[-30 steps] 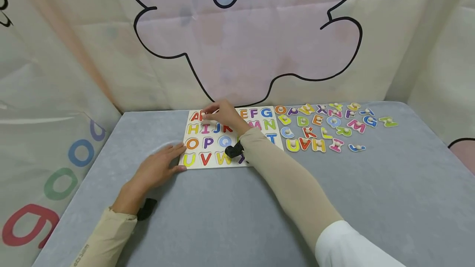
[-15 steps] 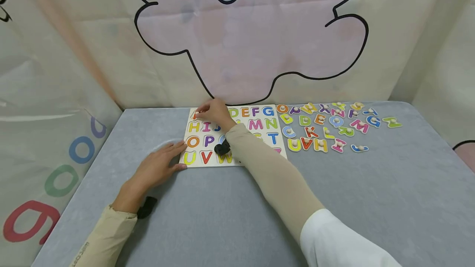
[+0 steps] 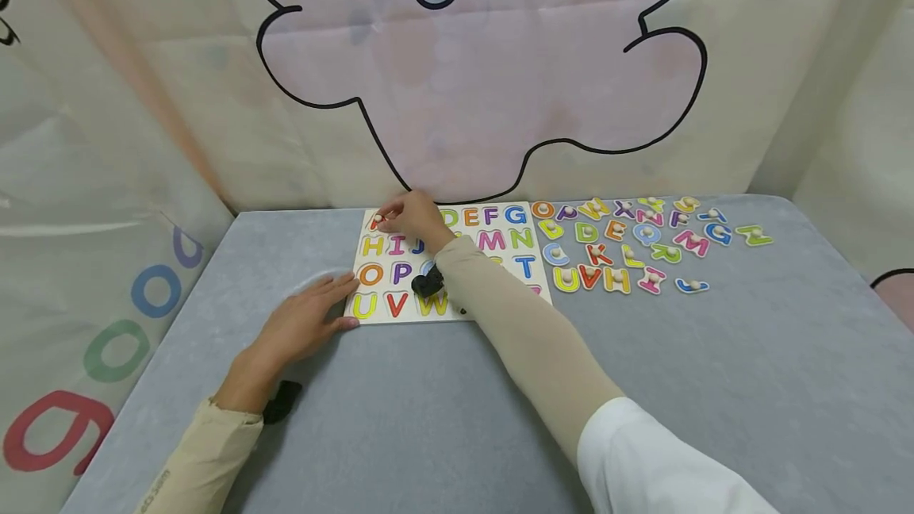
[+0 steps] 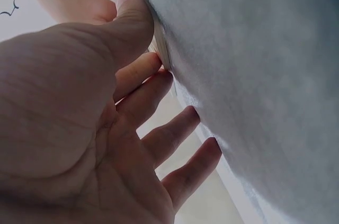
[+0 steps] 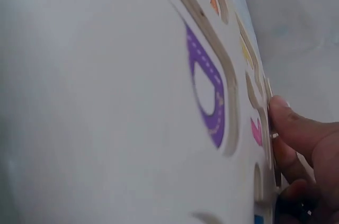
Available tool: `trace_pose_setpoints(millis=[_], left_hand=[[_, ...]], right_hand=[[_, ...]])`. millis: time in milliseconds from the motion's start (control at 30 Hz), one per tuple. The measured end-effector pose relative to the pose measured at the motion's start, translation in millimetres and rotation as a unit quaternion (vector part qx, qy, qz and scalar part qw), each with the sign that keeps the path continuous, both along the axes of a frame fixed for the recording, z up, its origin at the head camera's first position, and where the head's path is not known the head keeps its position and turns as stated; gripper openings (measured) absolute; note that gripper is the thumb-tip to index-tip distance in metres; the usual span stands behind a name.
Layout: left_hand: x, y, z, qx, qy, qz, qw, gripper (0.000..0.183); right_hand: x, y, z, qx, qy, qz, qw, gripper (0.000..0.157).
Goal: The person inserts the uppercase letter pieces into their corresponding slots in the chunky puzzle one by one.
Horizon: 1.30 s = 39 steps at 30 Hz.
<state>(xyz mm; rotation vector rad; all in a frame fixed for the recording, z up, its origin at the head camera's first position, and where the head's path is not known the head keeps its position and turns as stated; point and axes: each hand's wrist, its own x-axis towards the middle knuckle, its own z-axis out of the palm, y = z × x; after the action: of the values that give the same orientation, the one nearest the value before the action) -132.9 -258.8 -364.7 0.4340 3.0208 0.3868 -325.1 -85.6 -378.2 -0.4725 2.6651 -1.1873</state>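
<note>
A white alphabet puzzle board [image 3: 382, 289] with coloured letter recesses lies at the back of the table. At its top left corner my right hand [image 3: 417, 218] pinches the red letter A piece [image 3: 374, 221], which overlaps the A recess. Seen from the right wrist, the thumb [image 5: 299, 128] and curled fingers are low at the board's far edge, past the purple P recess [image 5: 207, 89]. My left hand [image 3: 303, 320] rests at the board's left side, fingers extended, fingertips and thumb touching its edge. In the left wrist view those fingers [image 4: 175, 134] are spread and loosely straight.
Several knobbed letter pieces [image 3: 615, 230] lie in loose rows right of the board, with a blue J piece [image 3: 691, 285] nearest the front. Grey cloth covers the table [image 3: 428, 419]. A printed curtain [image 3: 457, 86] hangs right behind the table's back edge.
My right hand has moved left along the board's top row, from beside the B recess to the A recess, then held almost still. The left hand has stayed at the board's edge.
</note>
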Motion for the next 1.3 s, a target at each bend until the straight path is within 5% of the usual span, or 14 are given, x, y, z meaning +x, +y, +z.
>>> trace_pose_setpoints(millis=[300,700,933,1300], left_hand=[[1.3,3,-1.2,0.006,0.000,-0.004,1.0000,0.067],[-2.6,8,0.4,0.003,-0.005,-0.004,1.0000,0.067],[-2.4,6,1.5,0.005,-0.001,-0.010,0.9999,0.066],[-0.6,-2,-0.2,-0.002,-0.010,0.000,1.0000,0.066]], right_hand=[[3.9,1,3.4,0.013,0.005,-0.028,1.000,0.026],[-2.9,13,5.8,-0.003,-0.035,0.005,0.999,0.023],[-6.7,31,7.4,-0.008,-0.044,0.051,0.998,0.036],[17.3,89,52.0,-0.034,-0.018,0.105,0.994,0.039]])
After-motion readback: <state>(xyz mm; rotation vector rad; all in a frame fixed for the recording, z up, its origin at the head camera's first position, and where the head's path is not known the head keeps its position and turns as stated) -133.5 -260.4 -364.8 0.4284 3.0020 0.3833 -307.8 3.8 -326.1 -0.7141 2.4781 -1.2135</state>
